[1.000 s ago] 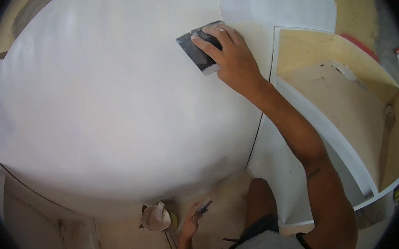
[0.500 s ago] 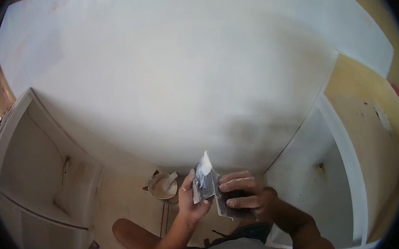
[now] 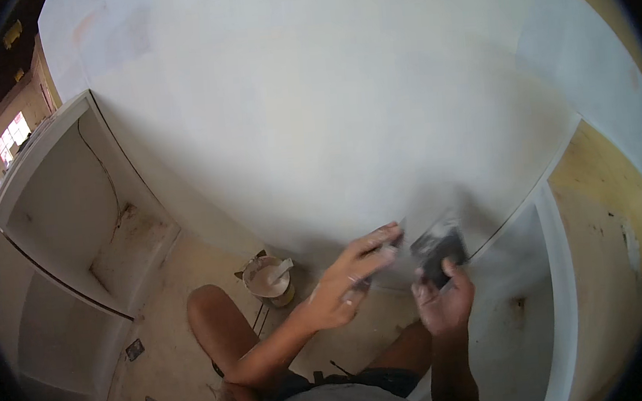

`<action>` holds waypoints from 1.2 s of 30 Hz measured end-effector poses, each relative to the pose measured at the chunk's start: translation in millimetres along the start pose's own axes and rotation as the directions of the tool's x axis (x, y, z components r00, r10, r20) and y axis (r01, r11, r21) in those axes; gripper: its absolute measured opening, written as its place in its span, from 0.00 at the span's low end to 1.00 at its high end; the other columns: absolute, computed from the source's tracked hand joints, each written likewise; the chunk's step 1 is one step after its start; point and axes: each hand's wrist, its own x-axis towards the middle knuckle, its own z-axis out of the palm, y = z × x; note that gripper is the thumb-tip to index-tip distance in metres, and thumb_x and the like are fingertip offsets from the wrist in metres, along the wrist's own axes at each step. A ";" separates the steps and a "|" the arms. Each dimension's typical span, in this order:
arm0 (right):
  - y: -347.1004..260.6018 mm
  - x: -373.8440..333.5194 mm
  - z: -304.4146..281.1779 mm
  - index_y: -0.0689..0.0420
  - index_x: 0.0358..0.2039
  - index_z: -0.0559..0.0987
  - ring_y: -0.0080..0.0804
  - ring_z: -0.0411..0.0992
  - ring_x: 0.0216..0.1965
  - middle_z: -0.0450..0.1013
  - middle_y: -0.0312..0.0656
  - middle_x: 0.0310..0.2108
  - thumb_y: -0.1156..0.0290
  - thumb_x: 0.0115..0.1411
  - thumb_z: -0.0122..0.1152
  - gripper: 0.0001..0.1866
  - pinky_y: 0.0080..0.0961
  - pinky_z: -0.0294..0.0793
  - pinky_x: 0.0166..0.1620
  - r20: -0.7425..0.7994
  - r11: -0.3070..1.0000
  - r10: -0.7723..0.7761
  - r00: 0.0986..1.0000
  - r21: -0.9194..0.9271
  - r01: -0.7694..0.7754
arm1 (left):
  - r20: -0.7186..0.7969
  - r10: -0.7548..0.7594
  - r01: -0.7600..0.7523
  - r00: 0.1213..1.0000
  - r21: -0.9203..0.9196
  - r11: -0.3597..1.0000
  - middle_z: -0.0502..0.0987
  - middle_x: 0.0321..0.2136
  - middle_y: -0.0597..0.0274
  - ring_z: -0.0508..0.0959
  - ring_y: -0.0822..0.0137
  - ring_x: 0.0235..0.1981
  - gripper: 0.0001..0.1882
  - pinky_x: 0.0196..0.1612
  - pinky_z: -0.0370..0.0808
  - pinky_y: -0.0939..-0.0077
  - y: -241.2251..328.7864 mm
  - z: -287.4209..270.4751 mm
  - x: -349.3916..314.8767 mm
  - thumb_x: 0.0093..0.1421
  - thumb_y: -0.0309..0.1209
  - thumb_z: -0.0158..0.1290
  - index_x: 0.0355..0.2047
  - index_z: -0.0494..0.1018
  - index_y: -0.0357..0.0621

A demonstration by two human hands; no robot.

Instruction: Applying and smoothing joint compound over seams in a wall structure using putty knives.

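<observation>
My right hand [image 3: 446,304] grips a dark, flat putty spreader [image 3: 444,255], thumb on its face and the far edge smeared with pale putty. Fingers stretched across the back of a second plate, my left hand [image 3: 342,282] holds it from the left; most of that plate is hidden and blurred by motion. A small gap parts the two plates, in front of the white panel [image 3: 316,140]. Below and left of them, a bucket [image 3: 280,299] of pale putty stands on the floor with a light-coloured blade or stick [image 3: 281,269] leaning inside.
An open white compartment [image 3: 70,175] with a loose cable curves along the left. Another white-edged recess [image 3: 561,287] and a bare wooden panel [image 3: 600,201] stand to the right. Two small dark plates [image 3: 134,350] lie on the floor at lower left. My bent knee [image 3: 213,314] is beside the bucket.
Both hands have moved right and drawn the plates apart. The right hand has turned from fingers-over to thumb-side showing. The view has tilted and shifted, bringing more floor into sight.
</observation>
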 end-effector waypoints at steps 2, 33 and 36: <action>-1.0 2.0 -12.9 0.55 0.47 0.76 0.38 0.76 0.40 0.77 0.44 0.42 0.67 0.61 0.60 0.14 0.36 0.77 0.42 0.085 0.988 0.139 0.987 -0.082 -0.132 | 0.103 -0.002 -0.003 0.995 0.040 0.999 0.62 0.65 0.44 0.61 0.37 0.67 0.33 0.66 0.62 0.46 1.8 1.4 12.0 0.57 0.17 0.50 0.64 0.66 0.49; -221.9 66.1 293.9 0.61 0.50 0.79 0.52 0.70 0.54 0.76 0.51 0.50 0.86 0.55 0.47 0.23 0.40 0.68 0.57 0.957 -0.968 -0.250 -0.146 -0.247 0.039 | 0.714 -0.439 0.115 0.545 0.455 0.883 0.66 0.64 0.53 0.69 0.48 0.62 0.38 0.63 0.68 0.56 -130.9 2.0 -96.6 0.51 0.16 0.47 0.63 0.69 0.59; -220.7 78.9 282.1 0.60 0.50 0.79 0.51 0.70 0.54 0.75 0.50 0.50 0.85 0.55 0.46 0.23 0.41 0.68 0.58 0.960 -0.982 -0.190 -0.204 -0.186 0.036 | 0.704 -0.456 0.108 0.544 0.481 0.870 0.68 0.62 0.55 0.70 0.50 0.61 0.38 0.63 0.69 0.56 -131.1 -1.4 -98.2 0.51 0.18 0.47 0.63 0.69 0.60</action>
